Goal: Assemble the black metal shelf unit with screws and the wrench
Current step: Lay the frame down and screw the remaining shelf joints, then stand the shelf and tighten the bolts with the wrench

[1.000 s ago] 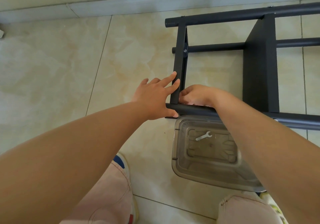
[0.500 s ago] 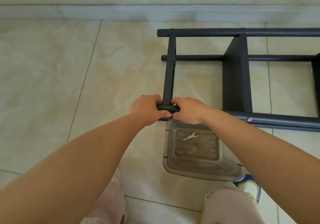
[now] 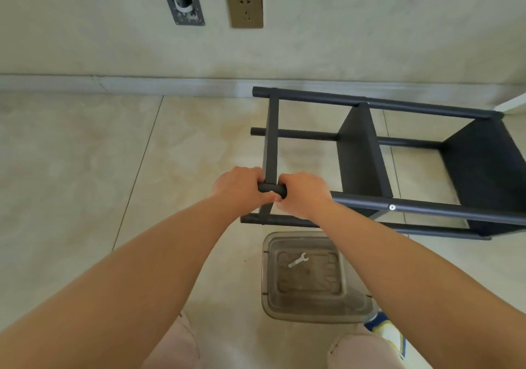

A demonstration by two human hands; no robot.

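Head view: I am looking down at the black shelf unit [image 3: 367,152], which is lying on its side on the floor [image 3: 85,169] near the wall. My left hand [image 3: 239,187] and right hand [image 3: 304,193] are both gripping the end of its nearest upper tube, one on each side of the crossbar, probably to steady or shift the frame. The wrench [image 3: 298,260] is lying unused in the clear plastic bin [image 3: 353,309], just beside the frame and within reach. One screw [image 3: 392,207] is sitting in the tube. I am reading no brand, label or writing anywhere; the wall socket [image 3: 245,8] is unmarked.
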